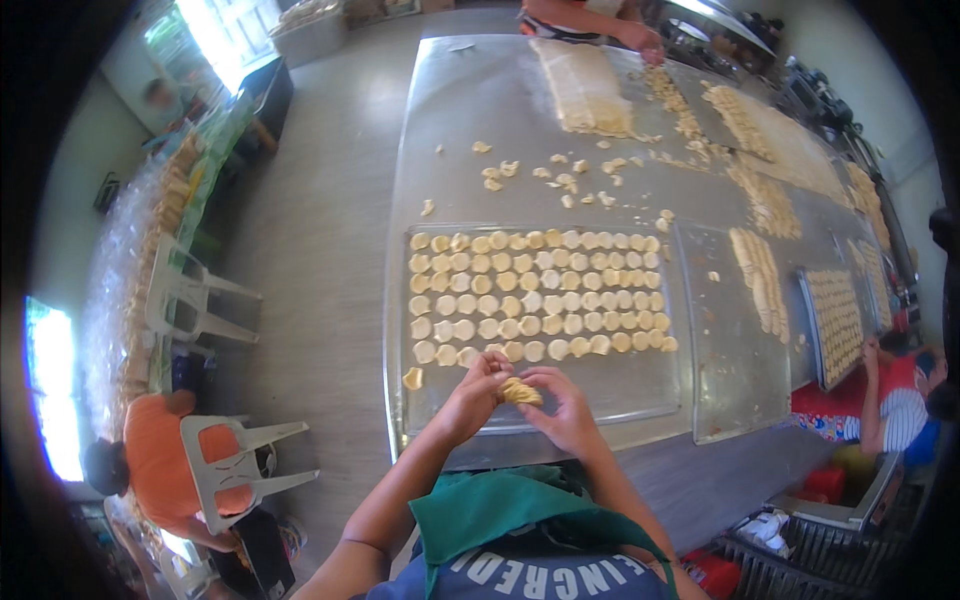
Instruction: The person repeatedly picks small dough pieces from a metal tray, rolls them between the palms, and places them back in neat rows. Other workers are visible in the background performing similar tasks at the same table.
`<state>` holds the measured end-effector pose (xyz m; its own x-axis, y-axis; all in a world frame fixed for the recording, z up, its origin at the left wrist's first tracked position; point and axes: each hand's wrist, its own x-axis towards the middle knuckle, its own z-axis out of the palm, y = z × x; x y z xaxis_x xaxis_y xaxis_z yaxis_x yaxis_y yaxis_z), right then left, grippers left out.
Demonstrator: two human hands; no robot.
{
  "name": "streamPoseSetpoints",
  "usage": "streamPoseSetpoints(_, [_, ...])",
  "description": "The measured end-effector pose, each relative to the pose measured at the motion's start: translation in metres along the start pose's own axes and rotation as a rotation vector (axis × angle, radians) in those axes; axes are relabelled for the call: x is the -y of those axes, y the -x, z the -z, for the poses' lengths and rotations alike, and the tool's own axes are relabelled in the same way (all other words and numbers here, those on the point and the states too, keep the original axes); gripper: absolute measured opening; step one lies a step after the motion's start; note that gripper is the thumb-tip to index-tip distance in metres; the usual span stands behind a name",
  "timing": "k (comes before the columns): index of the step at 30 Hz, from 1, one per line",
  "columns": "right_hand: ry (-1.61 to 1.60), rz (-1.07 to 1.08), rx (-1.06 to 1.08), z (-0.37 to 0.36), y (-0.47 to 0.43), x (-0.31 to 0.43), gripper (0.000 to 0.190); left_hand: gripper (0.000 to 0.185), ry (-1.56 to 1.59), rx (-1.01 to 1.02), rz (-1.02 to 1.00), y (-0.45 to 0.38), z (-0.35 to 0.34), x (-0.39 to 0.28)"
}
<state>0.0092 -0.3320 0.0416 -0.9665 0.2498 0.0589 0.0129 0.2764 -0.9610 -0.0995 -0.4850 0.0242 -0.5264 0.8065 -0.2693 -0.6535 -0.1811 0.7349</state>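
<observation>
A short row of overlapping dough pieces (pixel 521 391) lies between my two hands, above the near part of a metal baking tray (pixel 600 414). My left hand (pixel 474 397) touches the left end of the row, its fingertips pinched together above the tray. My right hand (pixel 564 415) grips the right end between thumb and fingers. Flat round dough pieces (pixel 530 325) fill several rows on the tray. One curled dough piece (pixel 413 378) sits apart near the tray's left edge. Whether a single piece is in my left fingertips is too small to tell.
Dough scraps (pixel 566 181) are scattered beyond the tray. A second tray (pixel 739 375) adjoins on the right. Across the metal table (pixel 465 90), a co-worker's hand (pixel 643 41) touches dough strips beside a dough sheet (pixel 585 86). Another person (pixel 892 405) holds a filled tray (pixel 834 326) at right.
</observation>
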Motion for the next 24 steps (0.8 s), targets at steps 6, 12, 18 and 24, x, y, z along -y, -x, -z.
streamPoseSetpoints(6, [-0.377, -0.361, 0.028, -0.028, -0.008, 0.002, 0.032, 0.014, -0.252, -0.079, 0.104, 0.028, 0.033, -0.024])
streamPoseSetpoints(12, [-0.062, -0.251, 0.177, -0.051, -0.029, 0.003, 0.034, 0.029, -0.966, -0.248, -0.085, 0.045, 0.041, -0.051])
streamPoseSetpoints(18, [0.218, 0.046, 0.206, -0.087, -0.056, 0.005, 0.034, 0.044, -1.466, -0.269, -0.334, 0.067, 0.057, -0.075])
streamPoseSetpoints(24, [0.242, 0.097, 0.122, -0.086, -0.052, 0.004, 0.033, 0.046, -1.61, -0.31, -0.383, 0.052, 0.059, -0.055])
